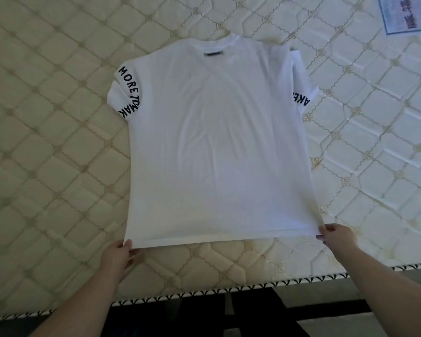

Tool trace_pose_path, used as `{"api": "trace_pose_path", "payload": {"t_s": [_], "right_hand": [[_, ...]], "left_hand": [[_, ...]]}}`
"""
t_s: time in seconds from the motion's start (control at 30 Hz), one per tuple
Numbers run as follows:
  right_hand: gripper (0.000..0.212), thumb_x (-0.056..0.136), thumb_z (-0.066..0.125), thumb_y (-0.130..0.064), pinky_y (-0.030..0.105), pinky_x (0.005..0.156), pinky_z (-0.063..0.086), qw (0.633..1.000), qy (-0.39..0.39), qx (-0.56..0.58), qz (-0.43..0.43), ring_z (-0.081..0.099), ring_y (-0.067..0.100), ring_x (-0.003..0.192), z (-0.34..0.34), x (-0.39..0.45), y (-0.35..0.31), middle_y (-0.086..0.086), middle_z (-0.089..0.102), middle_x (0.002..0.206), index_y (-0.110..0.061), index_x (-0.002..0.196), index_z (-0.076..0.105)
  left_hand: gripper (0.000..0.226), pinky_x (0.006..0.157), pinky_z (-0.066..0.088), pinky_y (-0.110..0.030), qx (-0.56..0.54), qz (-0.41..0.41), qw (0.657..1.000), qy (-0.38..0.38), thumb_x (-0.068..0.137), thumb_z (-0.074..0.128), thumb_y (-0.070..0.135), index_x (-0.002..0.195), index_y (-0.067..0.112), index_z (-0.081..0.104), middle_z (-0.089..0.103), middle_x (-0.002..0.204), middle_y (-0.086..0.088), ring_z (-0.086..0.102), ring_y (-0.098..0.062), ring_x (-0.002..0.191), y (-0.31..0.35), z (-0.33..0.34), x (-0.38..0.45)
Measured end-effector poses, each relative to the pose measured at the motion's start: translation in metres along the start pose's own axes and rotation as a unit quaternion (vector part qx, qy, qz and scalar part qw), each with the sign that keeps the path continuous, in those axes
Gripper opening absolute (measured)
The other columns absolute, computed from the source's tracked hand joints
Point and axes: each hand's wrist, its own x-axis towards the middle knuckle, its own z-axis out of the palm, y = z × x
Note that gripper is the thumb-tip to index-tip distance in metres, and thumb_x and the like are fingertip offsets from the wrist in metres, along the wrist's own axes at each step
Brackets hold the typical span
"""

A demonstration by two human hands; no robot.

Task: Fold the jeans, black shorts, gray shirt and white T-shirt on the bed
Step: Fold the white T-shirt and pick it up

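On the white T-shirt [216, 142] we read "MORE TO MAK" along its left-side sleeve [129, 92]. The opposite sleeve [301, 93] shows "AKE". The collar label is unreadable.

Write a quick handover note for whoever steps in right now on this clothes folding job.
Left hand: pinching the near-left hem corner of the white T-shirt.
Right hand: pinching the near-right hem corner.
T-shirt lies spread flat on the mattress, collar away, both sleeves tucked in at the sides.
Not yet folded: fold it next.
Jeans, black shorts and gray shirt are out of view; their state is unknown.
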Motion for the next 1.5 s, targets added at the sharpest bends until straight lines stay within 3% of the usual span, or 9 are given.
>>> {"api": "trace_pose_path", "payload": {"t_s": [0.13,0.3,0.4,0.6,0.67,0.73,1.1,1.37,1.5], "right_hand": [[0.021,0.094,0.057,-0.023,0.032,0.066,0.047,0.996,-0.001,-0.093,-0.004,0.066,0.029,0.077,0.000,-0.008,0.020,0.002,0.072,0.069,-0.009,0.107,0.067],[0.034,0.098,0.055,-0.027,0.037,0.083,0.046,0.980,-0.006,-0.197,0.001,0.061,0.038,0.102,-0.005,-0.009,0.043,0.020,0.067,0.115,-0.006,0.124,0.064],[0.036,0.098,0.055,-0.028,0.033,0.073,0.045,0.976,-0.018,-0.218,0.018,0.061,0.035,0.092,-0.008,-0.009,0.051,0.020,0.067,0.113,-0.006,0.126,0.063],[0.047,0.094,0.060,-0.021,0.040,0.083,0.047,0.984,-0.017,-0.172,0.047,0.060,0.039,0.098,-0.006,-0.008,0.047,0.023,0.063,0.118,-0.006,0.138,0.050],[0.049,0.094,0.058,-0.019,0.035,0.072,0.045,0.989,-0.001,-0.136,0.050,0.058,0.034,0.083,-0.005,-0.012,0.039,0.023,0.064,0.111,-0.008,0.140,0.046],[0.046,0.094,0.056,-0.017,0.033,0.067,0.042,0.995,0.007,-0.093,0.036,0.054,0.027,0.072,-0.003,-0.017,0.023,0.020,0.064,0.108,-0.010,0.139,0.047],[0.031,0.097,0.053,-0.030,0.025,0.056,0.041,0.974,-0.110,0.031,-0.195,0.060,0.013,0.075,0.091,-0.078,-0.122,-0.008,0.063,0.104,-0.025,0.127,0.057],[0.027,0.099,0.052,-0.034,0.008,0.074,0.042,0.930,-0.155,0.075,-0.324,0.059,0.000,0.107,0.205,-0.103,-0.246,-0.017,0.064,0.118,-0.038,0.125,0.057],[0.043,0.102,0.047,-0.033,0.023,0.103,0.034,0.894,-0.114,-0.008,-0.433,0.047,0.012,0.130,0.250,-0.099,-0.312,-0.007,0.051,0.142,-0.026,0.143,0.045]], "left_hand": [[0.030,0.061,0.048,-0.031,0.023,-0.018,1.000,0.009,0.101,0.050,0.010,0.126,-0.006,0.053,0.062,0.112,-0.022,0.060,-0.023,0.075,-0.022,-0.005,-0.003],[0.036,0.063,0.046,-0.030,0.066,-0.029,0.997,0.028,0.098,0.056,0.010,0.129,-0.007,0.051,0.058,0.107,-0.016,0.055,-0.028,0.095,-0.052,-0.008,-0.011],[0.036,0.064,0.045,-0.030,0.092,-0.029,0.995,0.034,0.097,0.056,0.008,0.130,-0.006,0.052,0.057,0.102,-0.017,0.055,-0.026,0.083,-0.066,-0.009,-0.015],[0.036,0.086,0.048,-0.038,0.102,-0.016,0.994,0.044,0.093,0.063,0.013,0.126,0.000,0.059,0.062,0.106,-0.017,0.055,-0.027,0.087,-0.072,-0.010,-0.021],[0.034,0.086,0.049,-0.038,0.114,-0.005,0.992,0.054,0.092,0.062,0.011,0.124,0.000,0.060,0.062,0.098,-0.016,0.055,-0.028,0.080,-0.064,-0.007,-0.026],[0.032,0.092,0.051,-0.042,0.120,0.018,0.991,0.061,0.091,0.061,0.010,0.121,0.000,0.062,0.066,0.103,-0.020,0.061,-0.036,0.091,-0.051,-0.004,-0.032],[0.016,0.082,0.050,-0.036,0.015,0.132,0.991,0.000,0.096,0.059,0.016,0.111,0.011,0.063,0.066,0.102,-0.011,0.060,-0.023,0.087,0.070,0.018,-0.025],[0.014,0.074,0.046,-0.026,-0.062,0.222,0.972,-0.051,0.100,0.050,0.014,0.107,0.019,0.061,0.066,0.098,0.001,0.061,-0.011,0.084,0.167,0.015,0.027],[0.016,0.077,0.047,-0.028,-0.074,0.245,0.966,-0.038,0.098,0.053,0.018,0.113,0.018,0.060,0.065,0.100,-0.001,0.061,-0.014,0.089,0.211,0.013,0.059]]}}
